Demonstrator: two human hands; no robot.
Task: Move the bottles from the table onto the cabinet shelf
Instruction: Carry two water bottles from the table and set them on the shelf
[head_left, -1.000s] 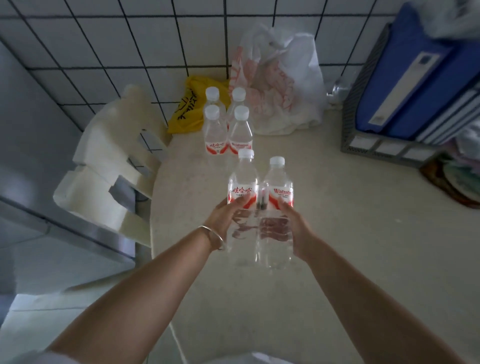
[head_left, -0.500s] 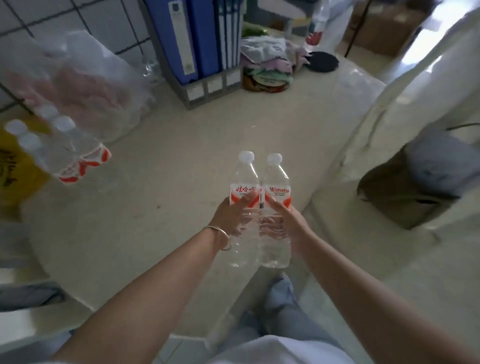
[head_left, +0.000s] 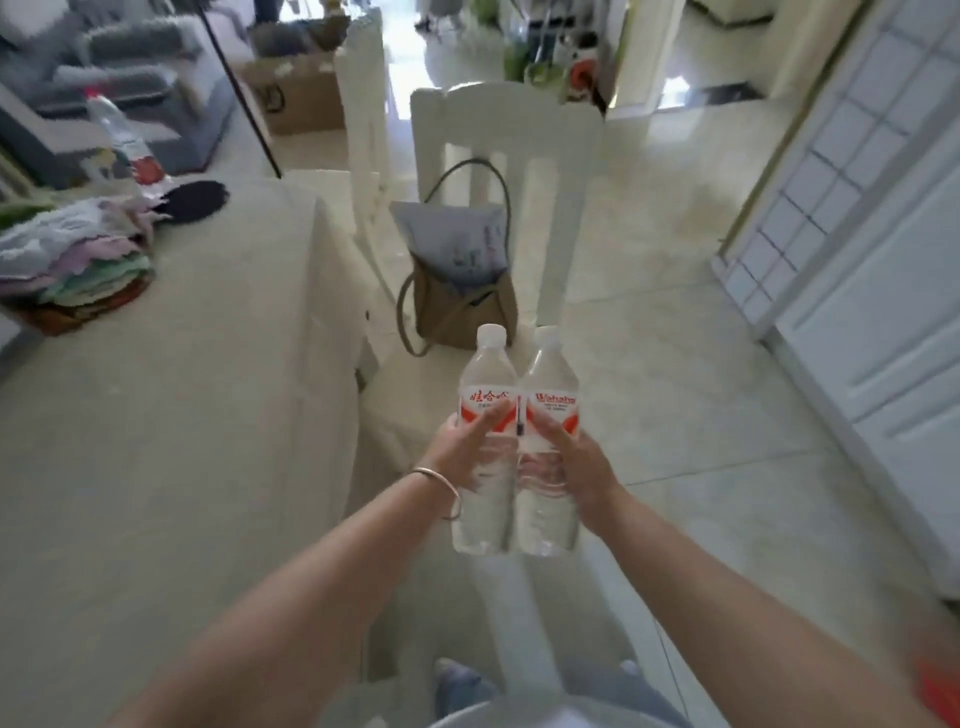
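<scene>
The left hand (head_left: 457, 452) is wrapping its grip around one water bottle (head_left: 484, 441), and the right hand (head_left: 579, 462) is gripping a second water bottle (head_left: 548, 447); both are standing upright, touching side by side. Beyond the grip a white chair (head_left: 506, 130) is carrying a brown bag (head_left: 460, 306). Left of it the bench (head_left: 156, 415) is lying.

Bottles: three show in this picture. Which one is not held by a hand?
The far bottle with the red cap, standing on the table at upper left. The two white-capped bottles are gripped side by side, one in each hand.
</scene>
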